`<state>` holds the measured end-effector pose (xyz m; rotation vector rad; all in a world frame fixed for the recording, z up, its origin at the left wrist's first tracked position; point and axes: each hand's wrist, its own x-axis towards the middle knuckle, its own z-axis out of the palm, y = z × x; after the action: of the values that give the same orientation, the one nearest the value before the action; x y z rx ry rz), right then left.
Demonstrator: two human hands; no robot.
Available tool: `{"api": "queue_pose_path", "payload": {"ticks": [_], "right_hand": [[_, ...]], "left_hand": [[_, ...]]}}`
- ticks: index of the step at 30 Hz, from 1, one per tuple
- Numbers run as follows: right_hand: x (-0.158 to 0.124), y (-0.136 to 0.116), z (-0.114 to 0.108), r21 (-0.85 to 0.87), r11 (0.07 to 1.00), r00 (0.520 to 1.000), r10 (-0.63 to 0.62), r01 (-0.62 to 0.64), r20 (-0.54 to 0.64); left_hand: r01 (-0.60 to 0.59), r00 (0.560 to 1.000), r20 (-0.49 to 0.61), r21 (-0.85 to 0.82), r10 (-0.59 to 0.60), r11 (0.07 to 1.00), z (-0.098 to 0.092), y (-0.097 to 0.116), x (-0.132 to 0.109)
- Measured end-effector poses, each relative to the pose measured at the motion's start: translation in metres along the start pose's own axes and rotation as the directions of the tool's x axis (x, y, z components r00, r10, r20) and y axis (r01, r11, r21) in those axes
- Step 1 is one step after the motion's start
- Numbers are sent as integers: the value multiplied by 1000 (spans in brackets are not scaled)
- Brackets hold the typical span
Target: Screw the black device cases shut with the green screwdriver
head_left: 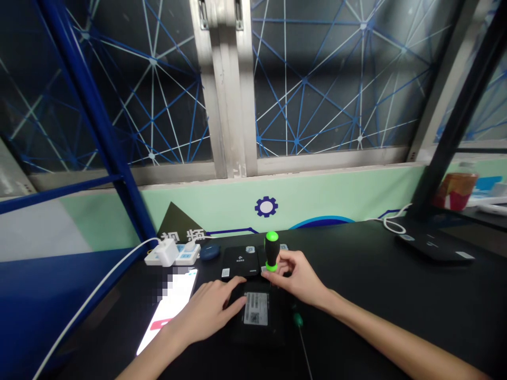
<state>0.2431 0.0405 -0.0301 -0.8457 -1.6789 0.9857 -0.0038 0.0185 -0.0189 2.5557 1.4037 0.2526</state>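
Observation:
My right hand (291,272) is closed on a screwdriver (272,252) with a black handle and bright green ends, held upright. Its shaft and tip are hidden behind my fingers. Below it lies a flat black device (257,335) with a white barcode label (256,309). My left hand (214,303) rests on the left side of this device, fingers spread, thumb touching the label's edge. Just behind stands another flat black box (240,262) with small stickers, and a similar one is partly hidden by the screwdriver. A second, thin screwdriver (298,320) with a green handle lies right of the device.
A lit phone (170,306) lies on the left, near a white power strip (186,255) with a plugged-in charger and cable. Beside the strip sits a dark blue rounded object (209,252). Another black device (433,245) lies at the right, by a white cable (394,226).

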Motion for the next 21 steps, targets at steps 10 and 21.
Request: {"api": "queue_pose_path", "payload": {"ticks": [10,21], "right_hand": [[0,-5,-2,43,998,996,48,-51,74],[1,-10,-6,-15,1000,999,-4,4,44]], "left_hand": [[0,1000,2,-1,0,1000,0,-1,0],[-1,1000,3,-3,1,1000,0,0,0]]}}
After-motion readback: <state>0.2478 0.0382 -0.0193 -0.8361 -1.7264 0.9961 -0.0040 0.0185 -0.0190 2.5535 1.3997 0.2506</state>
